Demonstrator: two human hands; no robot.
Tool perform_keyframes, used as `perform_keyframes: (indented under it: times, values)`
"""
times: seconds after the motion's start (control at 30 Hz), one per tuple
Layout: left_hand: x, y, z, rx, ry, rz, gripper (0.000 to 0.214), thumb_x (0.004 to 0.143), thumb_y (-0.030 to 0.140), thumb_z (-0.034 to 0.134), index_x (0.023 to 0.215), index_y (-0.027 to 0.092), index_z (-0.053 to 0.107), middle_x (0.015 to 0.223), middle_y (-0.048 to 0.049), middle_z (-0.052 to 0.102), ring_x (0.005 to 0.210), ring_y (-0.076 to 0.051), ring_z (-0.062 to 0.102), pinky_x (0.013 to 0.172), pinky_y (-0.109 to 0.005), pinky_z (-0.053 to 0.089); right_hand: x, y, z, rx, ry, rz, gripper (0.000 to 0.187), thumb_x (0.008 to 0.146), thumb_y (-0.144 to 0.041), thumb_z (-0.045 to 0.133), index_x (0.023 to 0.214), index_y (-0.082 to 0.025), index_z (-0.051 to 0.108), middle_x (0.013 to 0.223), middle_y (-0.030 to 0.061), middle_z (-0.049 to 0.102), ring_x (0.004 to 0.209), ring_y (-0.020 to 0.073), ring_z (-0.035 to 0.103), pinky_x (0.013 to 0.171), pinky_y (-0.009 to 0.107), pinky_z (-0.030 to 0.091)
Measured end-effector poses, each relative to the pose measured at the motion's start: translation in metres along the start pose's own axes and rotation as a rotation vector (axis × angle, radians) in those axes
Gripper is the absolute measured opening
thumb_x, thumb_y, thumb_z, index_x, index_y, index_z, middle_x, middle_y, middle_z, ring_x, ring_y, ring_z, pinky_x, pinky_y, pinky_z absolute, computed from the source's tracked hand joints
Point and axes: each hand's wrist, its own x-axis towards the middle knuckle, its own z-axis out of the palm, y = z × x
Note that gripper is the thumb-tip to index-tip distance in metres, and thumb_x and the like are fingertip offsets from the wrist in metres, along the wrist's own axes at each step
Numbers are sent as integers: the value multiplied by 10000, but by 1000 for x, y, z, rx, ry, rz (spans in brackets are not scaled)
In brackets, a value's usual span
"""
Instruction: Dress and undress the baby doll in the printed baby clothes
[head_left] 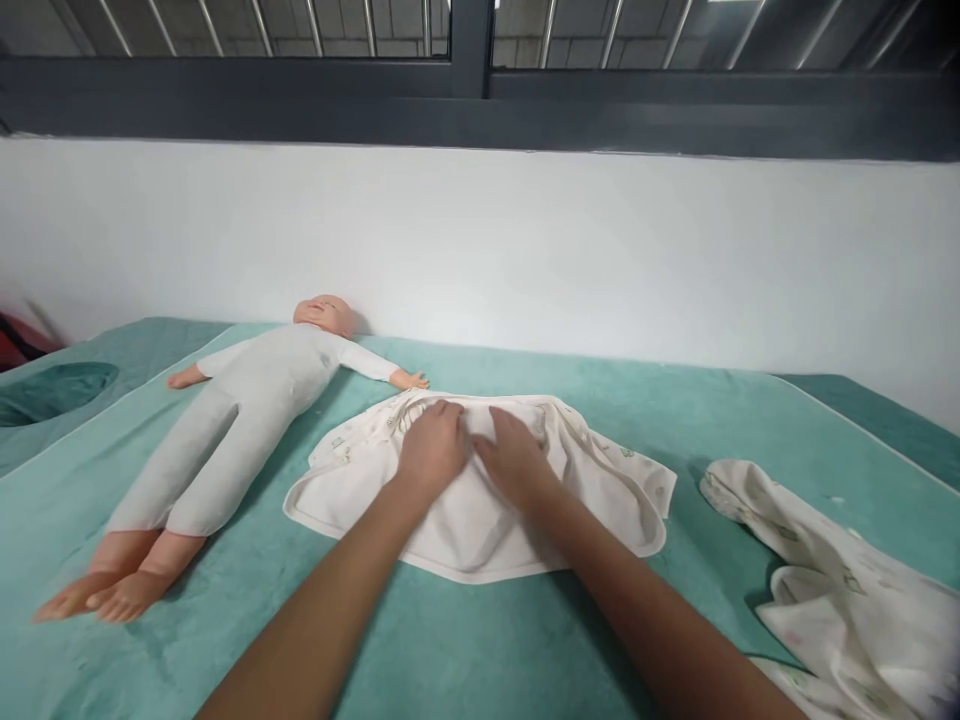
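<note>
A white baby shirt (480,545) with a small green print is spread on the bed in front of me, its plain inner side mostly facing up. My left hand (435,445) is closed on the cloth near its upper middle, fingers curled. Just beside it, my right hand (517,460) grips the same cloth, thumb towards the left hand and fingertips partly hidden in the folds. To the left a baby doll (255,385) in a white bodysuit lies on its back, arms spread. One doll hand (409,380) lies at the shirt's upper edge.
A teal plush cover (465,650) lies under everything. At the right is a crumpled white printed baby garment (832,590). Behind the bed rises a white wall (480,250), with a dark window frame (472,100) above it. A red and black item (22,340) shows at the left edge.
</note>
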Motion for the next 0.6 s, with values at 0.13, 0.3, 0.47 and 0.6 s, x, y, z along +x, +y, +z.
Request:
perform_keyframes:
  times: [0.13, 0.3, 0.47, 0.6]
  values:
    - [-3, 1, 16, 72, -47, -30, 373, 934, 244, 404, 1249, 148, 579, 1379, -143, 542, 1315, -299, 440, 1102, -479, 330, 2, -7, 19, -43, -95, 91, 626, 945, -389, 389, 1456, -27, 360, 1568, 208, 283, 1470, 351, 183, 1171, 544, 124]
    - [-3, -12, 10, 141, 57, -66, 581, 974, 352, 326, 1534, 216, 247, 1548, -111, 364, 1413, -300, 320, 1126, -464, 324, 10, 20, 10, -45, 46, 144, 706, 945, -418, 390, 1511, -22, 245, 1613, 216, 107, 1488, 345, 102, 1143, 484, 275]
    - [-1, -16, 8, 112, 42, -85, 589, 993, 421, 251, 1555, 268, 168, 1562, -93, 347, 1397, -282, 367, 1136, -431, 328, 9, 37, 4, -118, 153, 9, 700, 966, -401, 367, 1537, -49, 167, 1625, 195, 40, 1497, 311, 61, 1176, 464, 231]
    - [2, -20, 11, 97, 0, -95, 590, 994, 443, 236, 1552, 256, 194, 1555, -99, 362, 1423, -288, 330, 1162, -452, 290, 12, 42, 5, -159, 151, -5, 692, 973, -393, 363, 1546, -68, 153, 1625, 189, 69, 1488, 338, 91, 1177, 483, 229]
